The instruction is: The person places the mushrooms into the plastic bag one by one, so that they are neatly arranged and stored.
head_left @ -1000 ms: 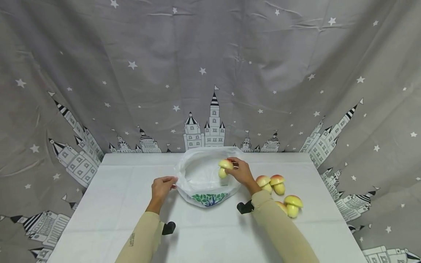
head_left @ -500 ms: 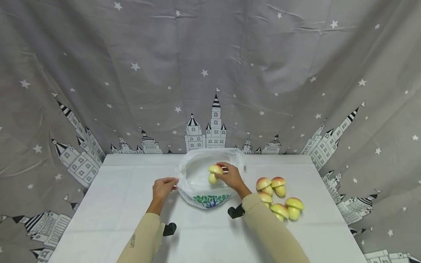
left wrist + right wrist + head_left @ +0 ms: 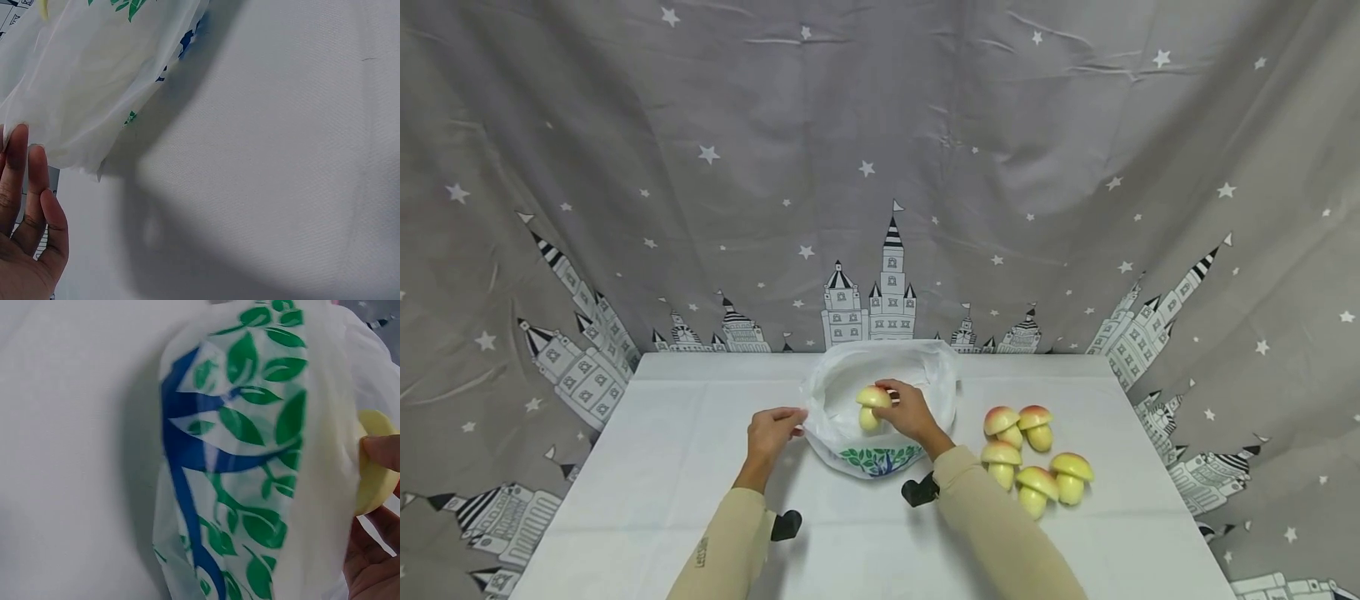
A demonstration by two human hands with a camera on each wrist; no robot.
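Observation:
A white plastic bag (image 3: 936, 379) with a green-leaf and blue-trunk print lies with its mouth spread wide at the middle of the table. My left hand (image 3: 770, 433) pinches the bag's left rim between thumb and fingers; in the left wrist view several fingers (image 3: 37, 194) of it show beside the thin plastic. Over the bag's mouth, my right hand (image 3: 910, 410) grips a yellow toy mushroom (image 3: 870, 407) with a reddish tint on its cap. The right wrist view shows the mushroom (image 3: 375, 469) partly behind the bag's printed wall.
Several more toy mushrooms (image 3: 1036, 492) stand or lean in a group on the white table (image 3: 700, 467), right of the bag. A grey curtain (image 3: 865, 125) printed with stars and castles hangs behind the table's back edge.
My right hand has moved left and slightly down with the toy mushroom, from the bag's right side toward its middle. The left hand keeps its hold on the rim.

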